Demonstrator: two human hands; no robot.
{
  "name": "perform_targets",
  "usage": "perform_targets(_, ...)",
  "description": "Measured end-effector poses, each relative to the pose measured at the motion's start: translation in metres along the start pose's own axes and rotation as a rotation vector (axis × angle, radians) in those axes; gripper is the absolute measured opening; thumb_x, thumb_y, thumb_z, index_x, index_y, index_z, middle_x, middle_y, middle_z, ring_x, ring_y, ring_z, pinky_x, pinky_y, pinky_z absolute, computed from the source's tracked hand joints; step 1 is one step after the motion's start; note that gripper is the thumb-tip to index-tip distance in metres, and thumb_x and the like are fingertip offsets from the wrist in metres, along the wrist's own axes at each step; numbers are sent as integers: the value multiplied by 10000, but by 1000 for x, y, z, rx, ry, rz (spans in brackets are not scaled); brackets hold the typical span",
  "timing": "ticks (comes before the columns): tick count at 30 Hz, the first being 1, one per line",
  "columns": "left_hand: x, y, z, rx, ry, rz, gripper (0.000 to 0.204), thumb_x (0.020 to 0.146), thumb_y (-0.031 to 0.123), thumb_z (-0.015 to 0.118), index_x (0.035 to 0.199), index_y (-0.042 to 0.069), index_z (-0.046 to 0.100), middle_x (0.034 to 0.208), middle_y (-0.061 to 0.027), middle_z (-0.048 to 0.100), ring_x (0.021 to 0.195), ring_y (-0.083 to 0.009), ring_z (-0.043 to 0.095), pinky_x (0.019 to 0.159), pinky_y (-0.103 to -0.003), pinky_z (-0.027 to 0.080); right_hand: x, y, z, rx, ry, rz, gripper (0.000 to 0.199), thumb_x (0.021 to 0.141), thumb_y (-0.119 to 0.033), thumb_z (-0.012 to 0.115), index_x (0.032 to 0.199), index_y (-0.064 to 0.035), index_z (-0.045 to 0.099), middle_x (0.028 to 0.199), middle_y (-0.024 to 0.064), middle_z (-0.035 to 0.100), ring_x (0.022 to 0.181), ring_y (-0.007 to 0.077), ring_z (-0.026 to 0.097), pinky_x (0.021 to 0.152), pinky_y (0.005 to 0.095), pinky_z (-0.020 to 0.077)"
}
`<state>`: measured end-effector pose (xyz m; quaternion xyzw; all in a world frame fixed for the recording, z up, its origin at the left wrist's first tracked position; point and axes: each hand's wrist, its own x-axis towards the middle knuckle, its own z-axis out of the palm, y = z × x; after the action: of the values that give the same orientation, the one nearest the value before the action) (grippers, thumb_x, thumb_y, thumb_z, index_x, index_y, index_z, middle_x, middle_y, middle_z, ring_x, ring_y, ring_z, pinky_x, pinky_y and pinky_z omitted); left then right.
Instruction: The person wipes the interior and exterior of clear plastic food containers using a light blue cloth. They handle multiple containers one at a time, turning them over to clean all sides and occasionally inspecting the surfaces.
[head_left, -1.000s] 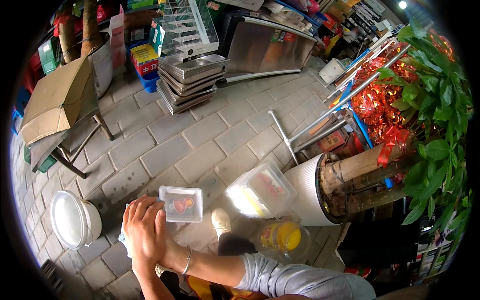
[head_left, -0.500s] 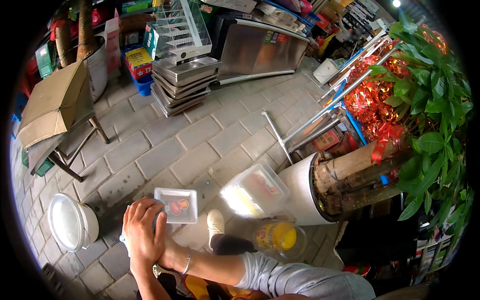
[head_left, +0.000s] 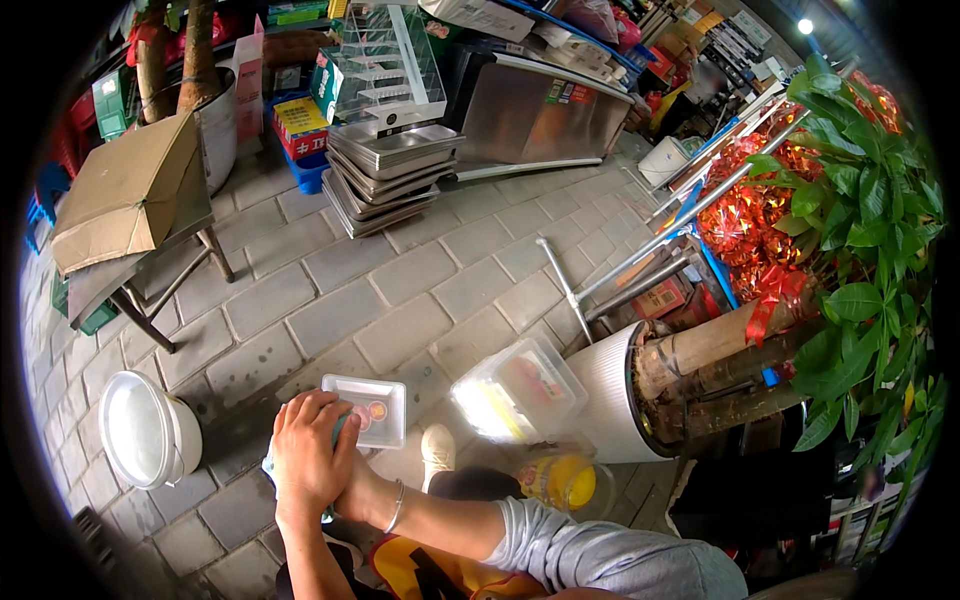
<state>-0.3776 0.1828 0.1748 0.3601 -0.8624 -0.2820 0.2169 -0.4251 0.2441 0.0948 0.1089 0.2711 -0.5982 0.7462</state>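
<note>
My left hand (head_left: 308, 450) lies on top of my right hand (head_left: 357, 488), the two pressed together around a blue-green cloth (head_left: 341, 424). Bits of the cloth stick out beside the left thumb and below the hands. The left fingers are bent and close together. Most of my right hand is hidden under the left; its wrist wears a thin bracelet. Just beyond the hands, a shallow white plastic tray (head_left: 398, 400) stands on the paving, with a few round reddish and orange shapes seen in it, partly covered by my fingers.
A white bucket (head_left: 185, 440) stands at the left. To the right are a clear plastic box (head_left: 540, 385), a clear jug with yellow on it (head_left: 565, 480) and a potted plant (head_left: 595, 400). Farther off are stacked metal trays (head_left: 385, 185) and a cardboard-topped stool (head_left: 130, 190). My shoe (head_left: 437, 447) is near the tray.
The whole view has shifted, so most things sit a little farther right in it. My hands stay pressed together on the cloth, now covering slightly more of the tray's near-left corner.
</note>
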Motion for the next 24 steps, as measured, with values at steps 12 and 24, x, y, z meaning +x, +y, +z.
perform_targets(12, -2, 3, 2, 14, 49, 49, 195, 822, 168, 574, 945, 39, 655, 1028, -114, 615, 1031, -320, 537, 934, -414, 393, -16, -7, 21, -56, 101, 16, 309, 957, -400, 439, 1086, -134, 530, 1031, 19, 591, 960, 134, 557, 844, 306, 458)
perform_targets(24, -8, -10, -1, 36, 74, 23, 181, 822, 161, 575, 927, 37, 656, 1029, -113, 615, 1049, -319, 535, 936, -417, 391, 6, 6, 4, 3, 2, 74, 307, 952, -413, 442, 1064, -143, 534, 1005, 9, 593, 930, 128, 559, 811, 300, 461)
